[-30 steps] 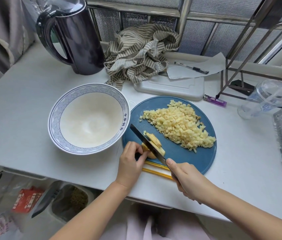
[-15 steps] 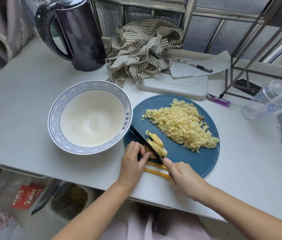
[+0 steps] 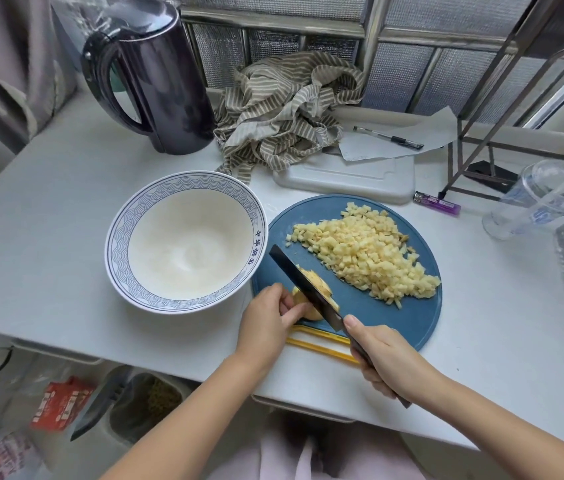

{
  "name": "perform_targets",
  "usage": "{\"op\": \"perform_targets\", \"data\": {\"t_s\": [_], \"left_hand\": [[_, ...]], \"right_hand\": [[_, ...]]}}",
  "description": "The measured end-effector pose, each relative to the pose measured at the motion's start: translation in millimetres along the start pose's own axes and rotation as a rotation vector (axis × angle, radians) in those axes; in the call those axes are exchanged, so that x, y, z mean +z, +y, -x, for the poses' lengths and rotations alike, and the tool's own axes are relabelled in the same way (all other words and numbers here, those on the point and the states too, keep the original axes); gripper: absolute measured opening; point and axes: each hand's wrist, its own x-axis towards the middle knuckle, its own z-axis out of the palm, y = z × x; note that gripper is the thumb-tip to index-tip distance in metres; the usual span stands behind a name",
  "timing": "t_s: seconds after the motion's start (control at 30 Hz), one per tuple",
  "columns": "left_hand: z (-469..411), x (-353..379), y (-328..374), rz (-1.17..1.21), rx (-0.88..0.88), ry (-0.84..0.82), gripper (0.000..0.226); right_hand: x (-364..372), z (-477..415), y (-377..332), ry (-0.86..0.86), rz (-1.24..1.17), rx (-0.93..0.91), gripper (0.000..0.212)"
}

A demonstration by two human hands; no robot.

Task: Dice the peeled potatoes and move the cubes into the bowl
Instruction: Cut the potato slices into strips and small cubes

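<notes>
Head view, places given from the blue cutting board [image 3: 394, 317].

- Board: round; left rim just beside the bowl [image 3: 117, 244]; near rim close to the front edge of the table [image 3: 48, 220]. A bare blue band runs along its near right side.
- Potato cubes [image 3: 363, 252]: heaped on the far right half, reaching the right rim.
- Potato piece [image 3: 320, 285]: partly sliced, at the near left.
- Bowl: holds no cubes.
- Beyond the board: white tray [image 3: 349, 178], striped cloth [image 3: 284, 109], kettle [image 3: 166, 84].
- Far right: lighter [image 3: 438, 203], plastic cup [image 3: 536, 199], with bare tabletop right of the rim.
- Left hand [image 3: 266, 323]: fingers curled, pinching the potato piece's near end.
- Right hand [image 3: 384, 358]: clenched on the handle of the knife [image 3: 294, 273], forefinger along the spine, blade angled across the piece.
</notes>
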Motion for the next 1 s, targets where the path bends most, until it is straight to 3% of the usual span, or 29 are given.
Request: {"op": "perform_targets", "data": {"t_s": [0.2, 0.37, 0.63, 1.0], "left_hand": [[-18, -27, 13, -0.072, -0.186, -0.29, 0.051], [-27, -40, 18, -0.039, -0.305, -0.481, 0.038], [-32, -41, 21, 0.049, -0.365, -0.512, 0.024], [-36, -41, 18, 0.081, -0.398, -0.529, 0.029]], "right_hand": [[-2, 8, -5, 0.001, 0.026, -0.033, 0.059], [4, 11, -8, 0.016, 0.06, -0.059, 0.058], [9, 12, -5, 0.022, 0.066, -0.049, 0.058], [15, 1, 2, 0.09, 0.2, -0.069, 0.064]]}}
